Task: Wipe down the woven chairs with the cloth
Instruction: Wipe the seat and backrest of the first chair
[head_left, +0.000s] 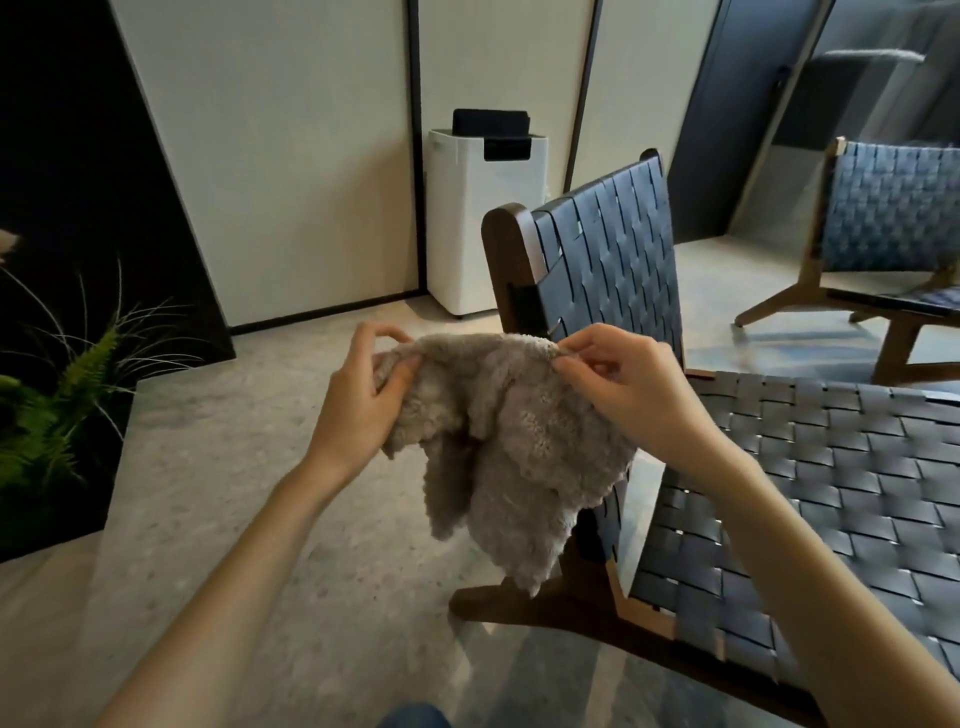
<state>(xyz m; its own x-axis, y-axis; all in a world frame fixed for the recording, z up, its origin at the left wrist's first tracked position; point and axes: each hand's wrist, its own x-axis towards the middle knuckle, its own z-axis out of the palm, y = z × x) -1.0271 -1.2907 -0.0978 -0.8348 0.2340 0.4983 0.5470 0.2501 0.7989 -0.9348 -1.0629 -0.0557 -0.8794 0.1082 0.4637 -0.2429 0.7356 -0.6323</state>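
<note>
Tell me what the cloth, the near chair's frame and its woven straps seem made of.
Cloth: grey-beige plush fabric, likely microfibre or terry; nubby pile, soft hanging folds.
Frame: dark brown wood, smooth satin finish; rounded top with faint sheen.
Woven straps: flat blue-black bands, leather or a synthetic, I cannot tell which; slight gloss on them.

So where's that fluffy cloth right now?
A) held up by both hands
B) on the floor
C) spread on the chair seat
A: the left hand and right hand each pinch the top edge of the grey cloth, which hangs down between them.
</note>
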